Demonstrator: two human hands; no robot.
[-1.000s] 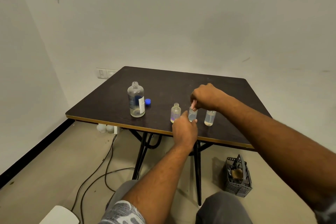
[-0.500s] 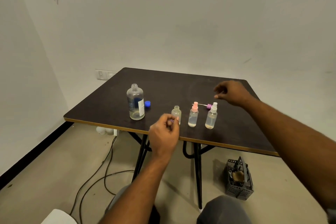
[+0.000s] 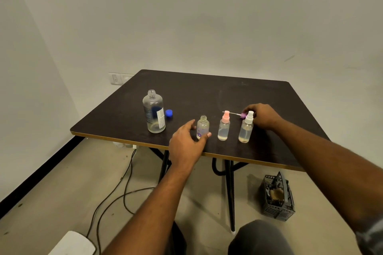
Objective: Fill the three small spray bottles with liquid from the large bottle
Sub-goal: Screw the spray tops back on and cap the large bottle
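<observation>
**Both hands at the small bottles**

Head view: the left hand [image 3: 187,143] is spread, with thumb and fingers apart on either side of the uncapped small bottle [image 3: 203,127]; contact is unclear. The right hand [image 3: 263,116] curls its fingers at the purple spray head [image 3: 243,115], and the white-capped bottle [image 3: 246,128] hides the grip. The pink-capped bottle [image 3: 224,126] stands between them and the large bottle [image 3: 154,117] stands to the left, all near the front edge of the surface [image 3: 207,93]. There is open room behind them.

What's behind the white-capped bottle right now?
A purple spray head lies there, its tube pointing toward the pink-capped bottle. The right hand is at it; the white-capped bottle hides whether fingers grip it.
</observation>
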